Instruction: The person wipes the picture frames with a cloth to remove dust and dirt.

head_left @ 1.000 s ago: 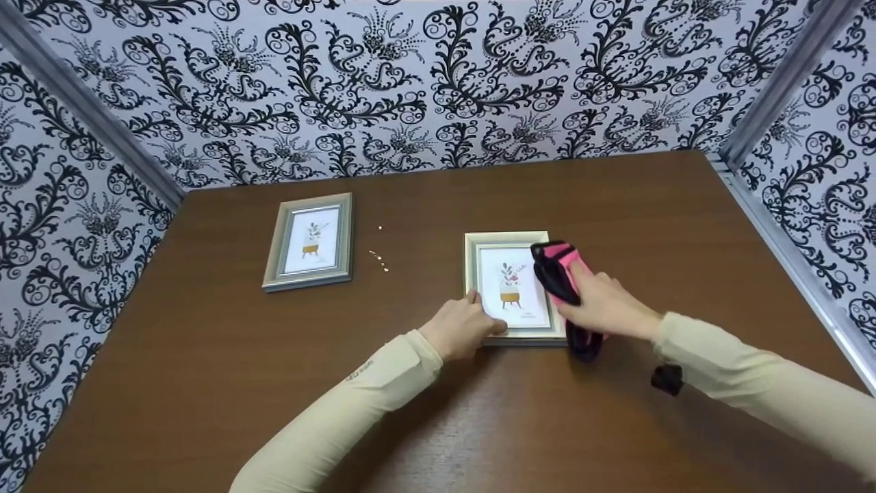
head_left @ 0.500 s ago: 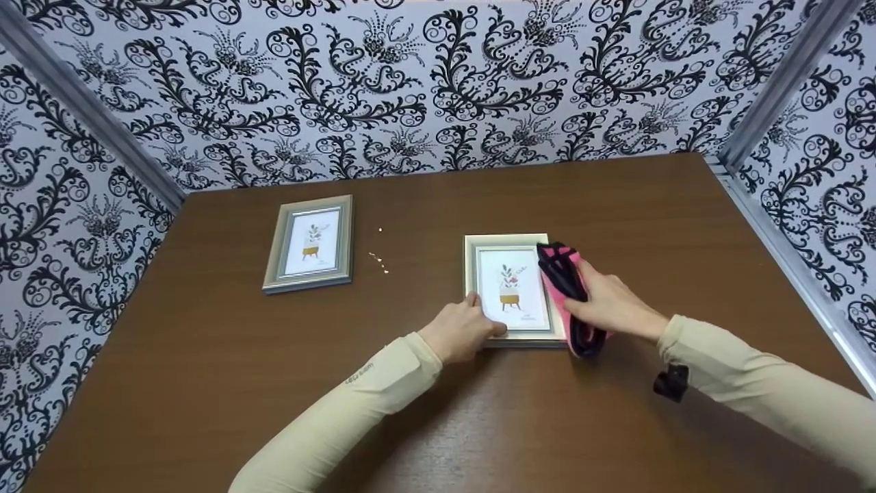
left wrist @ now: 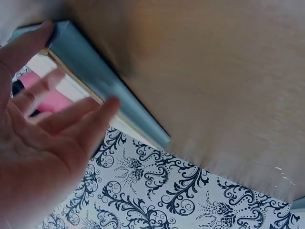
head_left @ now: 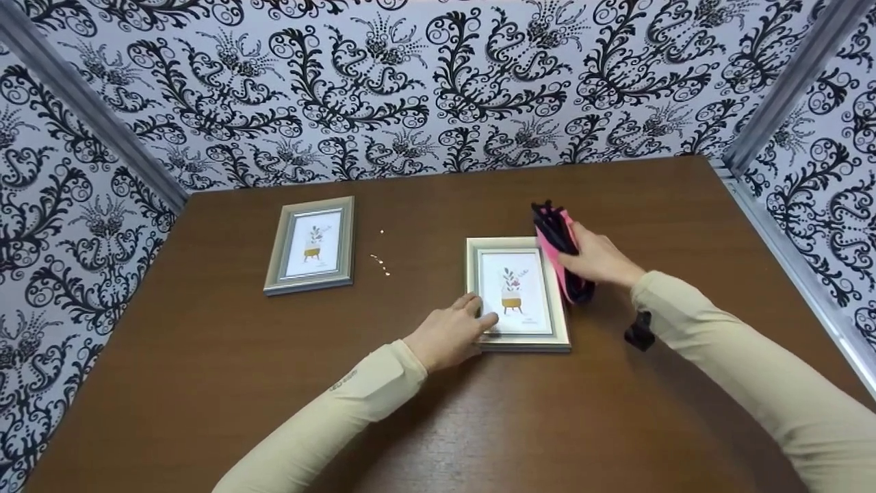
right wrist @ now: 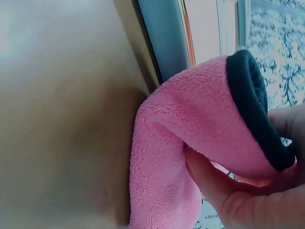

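A picture frame [head_left: 518, 294] with a plant print lies face up near the table's middle. My left hand [head_left: 446, 333] is at its lower left corner, fingers spread and fairly straight; in the left wrist view the fingertips [left wrist: 110, 104] lie at the frame's side edge. My right hand [head_left: 600, 258] grips a folded pink cloth [head_left: 556, 255] with black edging, at the frame's upper right side. The right wrist view shows the fluffy cloth [right wrist: 190, 109] bunched between thumb and fingers, against the frame's edge [right wrist: 164, 43].
A second, similar picture frame [head_left: 311, 245] lies face up at the left. Several small pale bits [head_left: 380, 263] are scattered on the brown table [head_left: 260, 383] between the frames. Patterned walls [head_left: 369, 89] enclose the back and sides.
My right hand has slid the cloth off the picture's right part and up along the frame's right edge. My left hand has shifted slightly left, its fingers loosening at the corner.
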Tool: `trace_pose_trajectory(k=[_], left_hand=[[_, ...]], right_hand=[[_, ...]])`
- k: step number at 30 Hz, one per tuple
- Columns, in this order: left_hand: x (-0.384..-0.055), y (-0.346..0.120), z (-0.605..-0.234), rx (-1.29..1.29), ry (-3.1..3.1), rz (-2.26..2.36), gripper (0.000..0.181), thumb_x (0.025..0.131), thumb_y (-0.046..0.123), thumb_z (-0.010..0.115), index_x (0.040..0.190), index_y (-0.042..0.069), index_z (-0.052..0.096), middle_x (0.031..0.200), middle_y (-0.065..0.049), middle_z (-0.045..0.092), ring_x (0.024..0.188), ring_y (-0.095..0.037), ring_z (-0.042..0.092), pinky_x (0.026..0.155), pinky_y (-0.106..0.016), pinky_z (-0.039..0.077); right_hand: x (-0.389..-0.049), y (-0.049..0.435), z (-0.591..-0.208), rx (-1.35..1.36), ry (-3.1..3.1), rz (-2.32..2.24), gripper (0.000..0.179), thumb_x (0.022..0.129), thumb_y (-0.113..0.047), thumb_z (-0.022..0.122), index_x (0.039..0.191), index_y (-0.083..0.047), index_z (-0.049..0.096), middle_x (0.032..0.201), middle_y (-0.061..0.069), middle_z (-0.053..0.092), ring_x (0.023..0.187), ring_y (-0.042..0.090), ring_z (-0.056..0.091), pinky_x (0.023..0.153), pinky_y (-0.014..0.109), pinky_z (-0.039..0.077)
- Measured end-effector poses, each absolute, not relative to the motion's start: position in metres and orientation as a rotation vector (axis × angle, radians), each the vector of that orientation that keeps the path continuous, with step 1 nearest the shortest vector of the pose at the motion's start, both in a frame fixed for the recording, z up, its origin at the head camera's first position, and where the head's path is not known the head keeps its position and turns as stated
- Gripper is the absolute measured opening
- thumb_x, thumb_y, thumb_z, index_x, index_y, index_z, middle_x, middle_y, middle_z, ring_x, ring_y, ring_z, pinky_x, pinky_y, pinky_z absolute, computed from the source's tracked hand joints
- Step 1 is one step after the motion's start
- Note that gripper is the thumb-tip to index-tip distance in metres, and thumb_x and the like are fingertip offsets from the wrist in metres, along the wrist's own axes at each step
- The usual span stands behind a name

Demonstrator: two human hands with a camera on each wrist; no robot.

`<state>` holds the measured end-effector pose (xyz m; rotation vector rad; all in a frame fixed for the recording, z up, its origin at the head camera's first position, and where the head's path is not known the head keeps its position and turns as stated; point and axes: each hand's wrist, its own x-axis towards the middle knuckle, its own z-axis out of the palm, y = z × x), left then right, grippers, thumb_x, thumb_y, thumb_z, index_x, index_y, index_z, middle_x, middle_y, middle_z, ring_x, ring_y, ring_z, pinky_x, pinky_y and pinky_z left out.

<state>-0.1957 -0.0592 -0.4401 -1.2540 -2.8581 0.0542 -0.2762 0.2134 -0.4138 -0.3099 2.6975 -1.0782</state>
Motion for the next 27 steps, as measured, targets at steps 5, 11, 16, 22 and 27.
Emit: trace_pose_trajectory(k=[5,11,16,22,27], left_hand=[[-0.195,-0.06,-0.443,-1.175,-2.809,0.086,0.041,0.077,0.033,0.079,0.103,0.011,0.057,0.119,-0.016,0.05,0.122,-0.035,0.048,0.08,-0.039,0.055],[-0.197,-0.059,-0.445,-1.115,-2.868,0.112,0.053,0.076,0.043,0.078,0.108,0.006,0.055,0.127,-0.015,0.048,0.123,-0.032,0.047,0.087,-0.038,0.052],[-0.198,-0.058,-0.445,-1.111,-2.865,0.091,0.055,0.073,0.044,0.08,0.107,0.006,0.059,0.124,-0.013,0.051,0.121,-0.031,0.05,0.084,-0.037,0.054],[-0.202,-0.058,-0.442,-1.11,-2.9,0.001,0.053,0.07,0.041,0.084,0.103,0.007,0.061,0.114,-0.012,0.052,0.119,-0.032,0.052,0.075,-0.039,0.056],[-0.201,-0.058,-0.442,-1.106,-2.943,-0.022,0.054,0.071,0.039,0.084,0.107,0.006,0.061,0.126,-0.019,0.051,0.123,-0.036,0.05,0.075,-0.043,0.056]], right_hand=[[-0.286,0.213,-0.414,-0.313,2.757,-1.017,0.051,0.091,-0.016,0.058,0.132,0.008,0.039,0.115,0.033,0.055,0.091,0.041,0.062,0.067,0.043,0.056],[-0.281,0.213,-0.416,-0.315,2.803,-0.917,0.046,0.091,-0.024,0.06,0.124,0.003,0.044,0.114,0.026,0.057,0.094,0.038,0.06,0.076,0.048,0.052],[-0.258,0.212,-0.419,-0.341,2.778,-0.939,0.038,0.09,-0.022,0.061,0.117,0.0,0.046,0.111,0.023,0.059,0.086,0.032,0.064,0.069,0.044,0.055],[-0.221,0.21,-0.424,-0.452,2.779,-1.0,0.037,0.086,-0.016,0.064,0.115,0.002,0.048,0.103,0.019,0.06,0.084,0.029,0.062,0.068,0.042,0.055],[-0.194,0.208,-0.43,-0.473,2.836,-0.993,0.048,0.084,-0.016,0.066,0.122,0.005,0.046,0.102,0.017,0.056,0.093,0.032,0.053,0.081,0.048,0.048]])
